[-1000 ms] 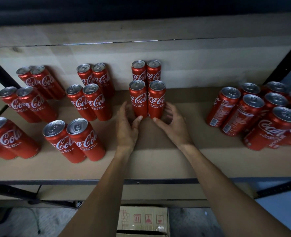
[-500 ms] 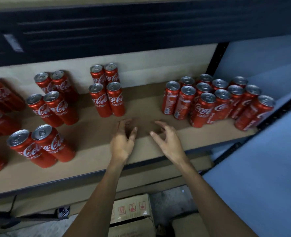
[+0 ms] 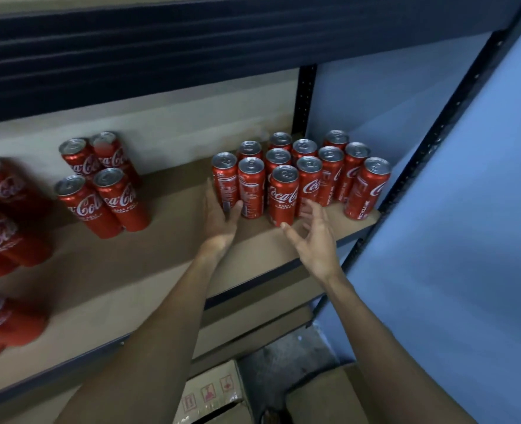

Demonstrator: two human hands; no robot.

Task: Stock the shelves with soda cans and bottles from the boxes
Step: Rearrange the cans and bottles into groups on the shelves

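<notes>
**A:** Both hands are up at the right end of the shelf (image 3: 161,264), right at the cluster of cans (image 3: 306,166), which stand upright and packed tight.

**B:** The left hand (image 3: 221,218) is flat with straight fingers, and it seems to touch the end can (image 3: 225,182) low on its side. The right hand (image 3: 315,240) hovers just before the front can (image 3: 283,194). Its fingers are spread and loosely bent, gripping nothing.

**A:** How do these handle, you reckon?

**B:** I'd call them full, so hefty for their size. The walls are stiff, but that painted metal is slick. They're tall and slim too, so they're tippy, and a nudge up high could knock one into its neighbours.

**A:** So where should a hand take hold?

**B:** I'd wrap round the middle of the body to lift one, or press low near the base to slide one. Steer clear of the top rim.

**A:** More cans stand in pairs (image 3: 100,194) to the left, well apart from the cluster, and there's a box (image 3: 213,393) down below.
</notes>
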